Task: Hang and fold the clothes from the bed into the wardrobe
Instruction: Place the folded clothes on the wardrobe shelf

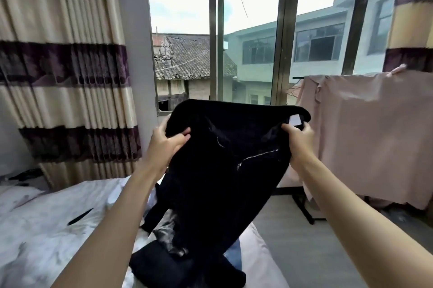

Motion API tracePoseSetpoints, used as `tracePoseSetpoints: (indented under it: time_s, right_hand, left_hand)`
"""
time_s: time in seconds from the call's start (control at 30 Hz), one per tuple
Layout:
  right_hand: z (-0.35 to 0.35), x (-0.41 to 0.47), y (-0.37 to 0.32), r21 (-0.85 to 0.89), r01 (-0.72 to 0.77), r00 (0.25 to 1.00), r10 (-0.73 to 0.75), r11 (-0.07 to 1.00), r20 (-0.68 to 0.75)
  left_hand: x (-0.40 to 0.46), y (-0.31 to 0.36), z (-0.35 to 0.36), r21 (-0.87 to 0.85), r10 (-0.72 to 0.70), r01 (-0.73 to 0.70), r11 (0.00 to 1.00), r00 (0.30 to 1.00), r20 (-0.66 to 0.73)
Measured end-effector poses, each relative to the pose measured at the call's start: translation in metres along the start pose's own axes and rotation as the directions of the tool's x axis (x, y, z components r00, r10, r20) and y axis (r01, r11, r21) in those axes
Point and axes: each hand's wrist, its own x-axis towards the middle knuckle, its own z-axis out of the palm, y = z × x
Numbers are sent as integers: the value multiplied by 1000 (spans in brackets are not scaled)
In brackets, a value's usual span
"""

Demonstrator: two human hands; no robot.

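I hold a black garment (225, 170) with a silver zip up in front of the window. My left hand (166, 145) grips its top edge on the left. At the right side my right hand (298, 142) grips the same edge, beside a white label. The cloth hangs down to the bed (46, 229), where more dark clothes (173, 266) lie in a heap near the bed's right side. The wardrobe is not in view.
A drying rack (304, 208) draped with pink cloth (365, 137) stands at the right by the window. Striped curtains (63, 65) hang at the left. A dark thin object (79, 216) lies on the white bedding. Grey floor (304, 252) shows between bed and rack.
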Motion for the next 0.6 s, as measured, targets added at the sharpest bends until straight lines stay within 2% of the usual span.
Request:
tracePoseSetpoints:
  time_s: [0.07, 0.13, 0.2, 0.23, 0.3, 0.37, 0.4, 0.47, 0.53, 0.6]
  right_hand:
    - [-12, -2, 17, -9, -105, 994, 105, 994, -34]
    - [-25, -5, 33, 13, -191, 980, 191, 982, -55]
    - [-36, -5, 42, 25, -228, 971, 229, 973, -73]
    - [-38, -3, 41, 25, -223, 971, 224, 974, -87]
    - [-40, 5, 28, 16, -164, 980, 165, 986, -114]
    - [-38, 18, -1, 15, -71, 991, 73, 997, -115]
    - [-35, 24, -17, 28, -21, 994, 24, 999, -102]
    - [-32, 38, -60, 51, 101, 992, -97, 994, -83]
    - [-26, 48, -103, 68, 221, 974, -217, 973, -59]
    - [-22, 53, -147, 92, 317, 948, -314, 944, -44]
  left_hand:
    - [-2, -14, -6, 113, -164, 163, 980, 986, 2]
    - [-3, -25, -11, 261, -336, 326, 909, 942, -9]
    - [2, -35, -12, 532, -389, 321, 784, 921, 17]
    - [7, -36, -8, 633, -363, 259, 730, 931, 37]
    - [19, -32, 8, 781, -224, 136, 610, 975, 4]
    - [39, -17, 34, 887, 21, 42, 460, 998, -58]
    - [49, -7, 48, 904, 138, 8, 427, 988, -74]
    - [75, 22, 81, 866, 335, -95, 491, 938, -87]
    - [97, 56, 109, 754, 459, -220, 619, 880, -120]
    - [114, 90, 132, 590, 486, -309, 746, 859, -164]
